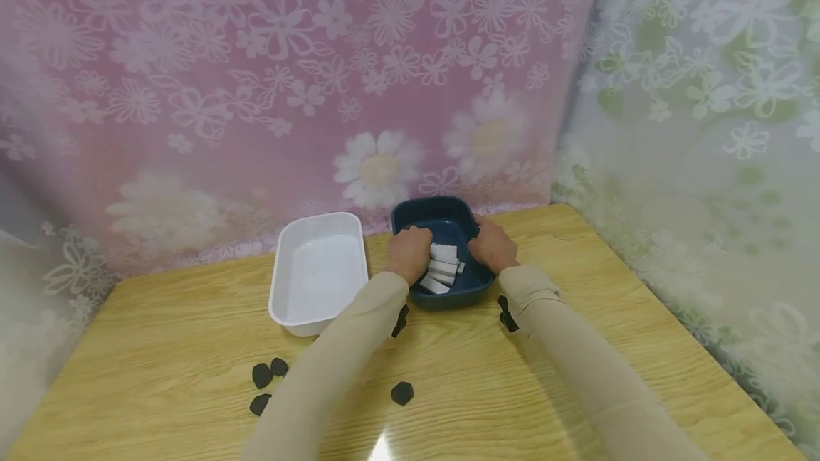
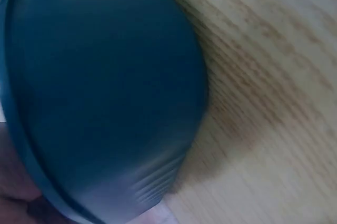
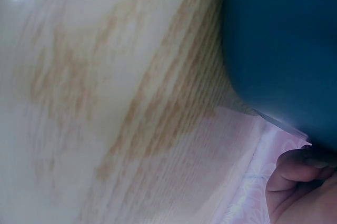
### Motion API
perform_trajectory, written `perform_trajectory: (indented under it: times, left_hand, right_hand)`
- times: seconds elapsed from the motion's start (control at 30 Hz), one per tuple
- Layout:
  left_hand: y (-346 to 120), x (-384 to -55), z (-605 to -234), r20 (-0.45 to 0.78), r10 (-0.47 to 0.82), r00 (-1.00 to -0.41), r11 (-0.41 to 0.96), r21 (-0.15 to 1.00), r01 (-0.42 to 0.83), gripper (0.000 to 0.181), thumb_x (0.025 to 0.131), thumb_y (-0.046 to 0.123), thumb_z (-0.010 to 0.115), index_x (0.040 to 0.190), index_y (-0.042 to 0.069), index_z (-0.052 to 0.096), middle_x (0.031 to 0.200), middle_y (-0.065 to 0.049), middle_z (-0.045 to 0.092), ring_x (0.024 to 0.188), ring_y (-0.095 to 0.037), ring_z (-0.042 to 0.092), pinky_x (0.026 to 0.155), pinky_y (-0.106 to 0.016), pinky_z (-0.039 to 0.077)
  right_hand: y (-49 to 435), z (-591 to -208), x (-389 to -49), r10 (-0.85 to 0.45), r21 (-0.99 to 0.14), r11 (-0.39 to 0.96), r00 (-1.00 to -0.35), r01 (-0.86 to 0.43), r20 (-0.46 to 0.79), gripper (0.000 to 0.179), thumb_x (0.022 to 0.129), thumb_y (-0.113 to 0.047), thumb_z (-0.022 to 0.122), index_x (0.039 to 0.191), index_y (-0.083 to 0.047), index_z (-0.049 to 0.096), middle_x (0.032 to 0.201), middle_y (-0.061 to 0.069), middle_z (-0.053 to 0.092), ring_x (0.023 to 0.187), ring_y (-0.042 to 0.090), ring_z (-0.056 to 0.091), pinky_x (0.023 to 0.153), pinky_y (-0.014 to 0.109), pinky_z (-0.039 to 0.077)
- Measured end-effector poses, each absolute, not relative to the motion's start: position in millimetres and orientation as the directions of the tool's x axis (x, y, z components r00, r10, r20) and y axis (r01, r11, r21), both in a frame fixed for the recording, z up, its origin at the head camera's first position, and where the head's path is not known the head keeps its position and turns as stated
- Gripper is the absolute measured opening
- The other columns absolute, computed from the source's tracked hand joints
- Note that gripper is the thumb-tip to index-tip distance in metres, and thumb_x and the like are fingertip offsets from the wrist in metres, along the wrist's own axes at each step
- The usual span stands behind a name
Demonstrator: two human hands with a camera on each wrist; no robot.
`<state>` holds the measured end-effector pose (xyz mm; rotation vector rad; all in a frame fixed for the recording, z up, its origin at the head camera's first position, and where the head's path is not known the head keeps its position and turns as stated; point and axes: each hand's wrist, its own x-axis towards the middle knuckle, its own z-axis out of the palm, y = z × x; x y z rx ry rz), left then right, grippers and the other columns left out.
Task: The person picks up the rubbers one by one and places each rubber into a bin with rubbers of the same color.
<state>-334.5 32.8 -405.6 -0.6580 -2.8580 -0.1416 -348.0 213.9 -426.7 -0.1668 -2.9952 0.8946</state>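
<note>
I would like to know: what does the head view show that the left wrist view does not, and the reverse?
Only the head view shows the four black pieces, the beige sleeves and the inside of the dark blue tub.

Only the left wrist view shows the fine parallel ridges on the tub's outer wall; a pale patch below is unclear.

Both share the tub, the wood-grain table and the left grip at the tub's rim.

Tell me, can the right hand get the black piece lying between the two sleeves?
Probably yes: nothing covers the black piece on the table. But the right hand is holding the blue tub, so it would likely need to let go first.
</note>
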Motion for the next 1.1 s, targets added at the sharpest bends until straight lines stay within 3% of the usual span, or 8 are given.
perform_trajectory:
  times: [0.27,0.53,0.63,0.83,0.9,1.0,1.1]
  left_hand:
    - [32.6,-329.9,-406.8,0.046,0.349,-0.936,0.935,0.048,0.351,0.013,0.094,0.01,0.059,0.096,0.011,0.072,0.096,-0.009,0.068,0.082,-0.024,0.066,0.062,-0.037,0.054]
    - [25.3,-323.9,-399.0,-0.047,0.403,-0.914,0.914,0.078,0.399,0.01,0.093,0.01,0.061,0.098,0.008,0.07,0.09,-0.007,0.068,0.077,-0.023,0.065,0.063,-0.037,0.053]
    - [24.5,-323.0,-399.1,-0.041,0.413,-0.91,0.91,0.065,0.41,0.011,0.09,0.013,0.063,0.099,0.008,0.07,0.091,-0.007,0.068,0.08,-0.023,0.065,0.065,-0.036,0.053]
    - [11.3,-327.7,-400.7,0.066,0.537,-0.841,0.837,0.085,0.541,0.024,0.096,0.016,0.054,0.117,0.01,0.062,0.112,-0.008,0.06,0.101,-0.025,0.055,0.087,-0.036,0.046]
    - [2.5,-329.4,-396.7,0.128,0.578,-0.806,0.799,0.107,0.591,0.028,0.097,0.015,0.051,0.124,0.01,0.057,0.117,-0.009,0.056,0.104,-0.027,0.051,0.091,-0.036,0.043]
    - [-13.4,-331.4,-386.3,0.233,0.573,-0.786,0.777,0.152,0.611,0.029,0.098,0.013,0.049,0.125,0.008,0.057,0.119,-0.011,0.055,0.106,-0.029,0.051,0.091,-0.039,0.042]
    - [-32.2,-334.9,-376.7,0.298,0.513,-0.805,0.801,0.17,0.574,0.029,0.098,0.014,0.048,0.125,0.008,0.057,0.121,-0.012,0.055,0.109,-0.029,0.051,0.091,-0.04,0.042]
  right_hand:
    - [201.5,-426.9,-344.3,0.08,-0.56,0.825,-0.997,0.077,-0.018,0.067,0.085,-0.007,0.045,0.15,-0.019,0.033,0.131,0.015,0.056,0.083,0.032,0.06,0.067,0.045,0.042]
    - [199.4,-426.3,-346.5,0.064,-0.567,0.82,-0.997,0.076,-0.04,0.068,0.085,-0.008,0.043,0.151,-0.017,0.03,0.127,0.016,0.059,0.065,0.026,0.051,0.059,0.04,0.035]
    - [200.6,-424.8,-346.8,0.061,-0.576,0.813,-0.997,0.079,-0.051,0.068,0.085,-0.009,0.042,0.151,-0.017,0.028,0.132,0.017,0.055,0.067,0.026,0.051,0.058,0.04,0.035]
    - [203.0,-423.9,-347.2,0.092,-0.542,0.835,-0.995,0.096,-0.035,0.058,0.094,-0.024,0.042,0.151,-0.018,0.031,0.121,0.018,0.061,0.08,0.035,0.059,0.061,0.045,0.043]
    - [206.1,-424.9,-348.7,0.098,-0.524,0.847,-0.995,0.089,-0.011,0.057,0.098,-0.037,0.039,0.15,-0.015,0.03,0.126,0.02,0.058,0.094,0.039,0.059,0.071,0.052,0.047]
    - [213.0,-425.4,-350.5,0.104,-0.552,0.831,-0.994,0.069,0.032,0.069,0.098,-0.056,0.03,0.151,-0.011,0.027,0.144,0.022,0.039,0.12,0.043,0.046,0.089,0.062,0.039]
    - [220.9,-422.7,-351.1,0.092,-0.613,0.789,-0.995,0.045,0.045,0.079,0.095,-0.065,0.022,0.153,-0.011,0.019,0.15,0.023,0.028,0.132,0.045,0.031,0.098,0.065,0.027]
